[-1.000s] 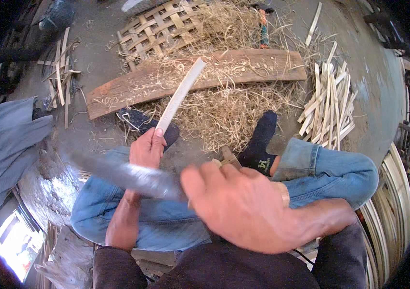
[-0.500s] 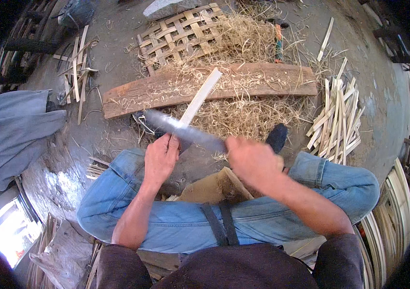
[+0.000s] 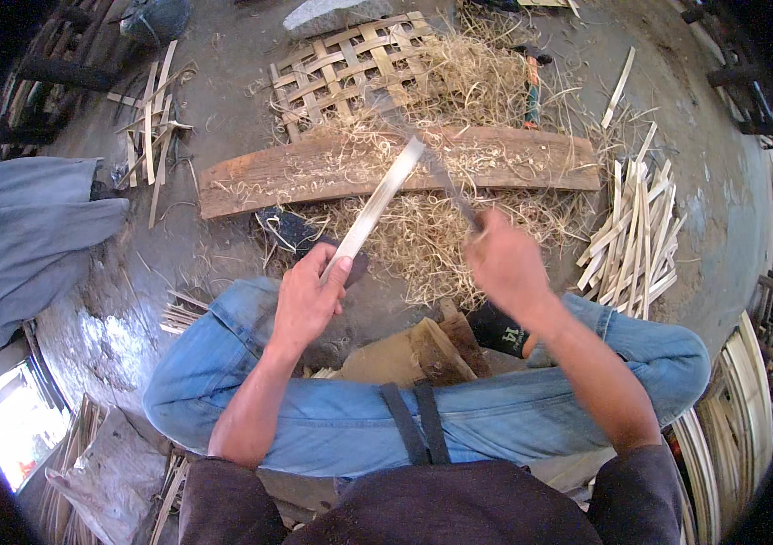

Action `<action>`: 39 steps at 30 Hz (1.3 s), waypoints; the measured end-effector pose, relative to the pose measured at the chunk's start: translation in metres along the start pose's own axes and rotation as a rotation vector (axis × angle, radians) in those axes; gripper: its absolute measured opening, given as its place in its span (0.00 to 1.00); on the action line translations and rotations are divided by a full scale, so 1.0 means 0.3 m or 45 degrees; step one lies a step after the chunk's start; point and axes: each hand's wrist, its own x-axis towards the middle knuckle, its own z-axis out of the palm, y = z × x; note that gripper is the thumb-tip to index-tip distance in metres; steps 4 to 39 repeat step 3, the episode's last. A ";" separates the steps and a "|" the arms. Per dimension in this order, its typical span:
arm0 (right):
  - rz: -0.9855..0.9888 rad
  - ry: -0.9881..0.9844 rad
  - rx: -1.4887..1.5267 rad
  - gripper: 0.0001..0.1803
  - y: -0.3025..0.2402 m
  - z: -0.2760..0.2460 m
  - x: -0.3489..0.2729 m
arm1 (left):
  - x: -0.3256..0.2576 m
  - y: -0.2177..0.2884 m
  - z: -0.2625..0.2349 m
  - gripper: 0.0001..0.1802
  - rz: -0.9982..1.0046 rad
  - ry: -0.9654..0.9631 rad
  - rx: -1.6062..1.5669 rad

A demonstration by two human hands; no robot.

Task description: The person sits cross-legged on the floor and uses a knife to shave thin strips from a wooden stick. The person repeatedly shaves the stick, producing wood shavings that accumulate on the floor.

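Observation:
A pale flat strip (image 3: 374,211), which looks like split bamboo, slants up and away from my left hand (image 3: 311,289). My thumb and fingers pinch its near end, and its far end reaches over the curved wooden plank (image 3: 531,156). Closed around a knife handle, my right hand (image 3: 510,265) is to the right of the strip. The knife blade (image 3: 452,186) points forward and left, blurred by motion, with its tip close to the strip's far end. Whether blade and strip touch, I cannot tell.
Curly shavings (image 3: 459,241) lie around the plank. Beyond it is a woven lattice panel (image 3: 350,64) with a stone (image 3: 336,14) behind. Cut strips are piled at the right (image 3: 636,232), with a smaller heap of strips (image 3: 152,123) at the left. Grey cloth (image 3: 37,241) hangs at far left.
The knife has swung from lying across the strip near my left hand to pointing forward by its far end. My right hand moved forward and right; the strip's near end now shows in my left fingers.

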 end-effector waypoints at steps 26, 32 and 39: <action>-0.472 -0.150 -0.371 0.13 -0.038 0.109 -0.094 | 0.021 -0.075 -0.001 0.22 -0.147 -0.043 -0.022; -0.472 -0.150 -0.371 0.13 -0.038 0.109 -0.094 | 0.021 -0.075 -0.001 0.22 -0.147 -0.043 -0.022; -0.472 -0.150 -0.371 0.13 -0.038 0.109 -0.094 | 0.021 -0.075 -0.001 0.22 -0.147 -0.043 -0.022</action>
